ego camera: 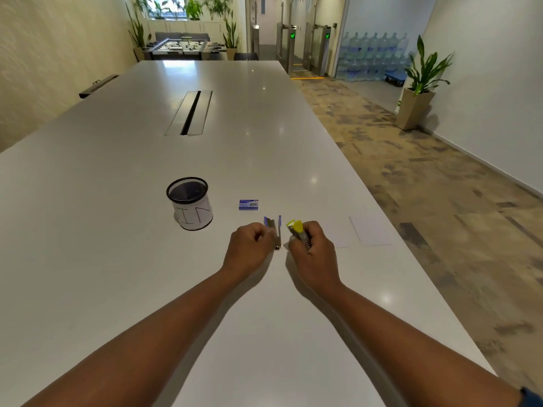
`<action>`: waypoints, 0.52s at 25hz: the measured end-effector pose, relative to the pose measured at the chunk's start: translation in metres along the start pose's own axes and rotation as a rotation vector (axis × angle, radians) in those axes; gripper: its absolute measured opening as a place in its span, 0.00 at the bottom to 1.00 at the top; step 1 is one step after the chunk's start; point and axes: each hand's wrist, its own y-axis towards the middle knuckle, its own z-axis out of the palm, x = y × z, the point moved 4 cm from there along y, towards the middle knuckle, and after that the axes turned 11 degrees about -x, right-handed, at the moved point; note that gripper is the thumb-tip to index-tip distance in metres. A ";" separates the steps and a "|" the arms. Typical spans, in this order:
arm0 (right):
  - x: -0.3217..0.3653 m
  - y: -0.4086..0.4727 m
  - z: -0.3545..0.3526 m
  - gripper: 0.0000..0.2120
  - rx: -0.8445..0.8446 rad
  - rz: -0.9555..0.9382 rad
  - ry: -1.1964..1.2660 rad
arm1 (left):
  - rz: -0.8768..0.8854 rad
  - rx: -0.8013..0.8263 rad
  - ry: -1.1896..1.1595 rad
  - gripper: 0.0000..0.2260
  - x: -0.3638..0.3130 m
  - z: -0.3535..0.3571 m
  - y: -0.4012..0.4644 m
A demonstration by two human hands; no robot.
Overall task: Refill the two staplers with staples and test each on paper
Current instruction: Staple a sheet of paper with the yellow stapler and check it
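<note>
A small blue stapler [276, 230] lies opened up on the white table [147, 259], its metal channel showing. My left hand [249, 248] pinches its left part with curled fingers. A yellow stapler [298, 232] is gripped in my right hand [313, 255], its yellow end pointing up and away from me. A little beyond the hands sits a small blue box of staples [248, 204], closed as far as I can tell. Two white paper sheets [370, 230] lie flat to the right of my right hand.
A black mesh pen cup [189, 202] with a white paper label stands left of the staple box. A cable slot [191, 112] runs along the table's middle farther back. The table's right edge drops to patterned carpet; a potted plant [423, 83] stands by the wall.
</note>
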 end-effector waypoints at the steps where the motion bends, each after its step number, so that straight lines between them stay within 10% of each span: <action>1: -0.004 0.006 -0.010 0.04 -0.035 0.012 -0.013 | 0.049 0.045 0.006 0.11 -0.010 0.009 -0.001; 4: -0.017 0.024 -0.039 0.06 -0.116 0.045 -0.054 | 0.151 0.147 0.032 0.02 -0.036 0.037 -0.002; 13: -0.061 0.045 -0.079 0.06 -0.172 0.313 0.056 | 0.456 0.535 0.532 0.33 -0.053 0.115 0.013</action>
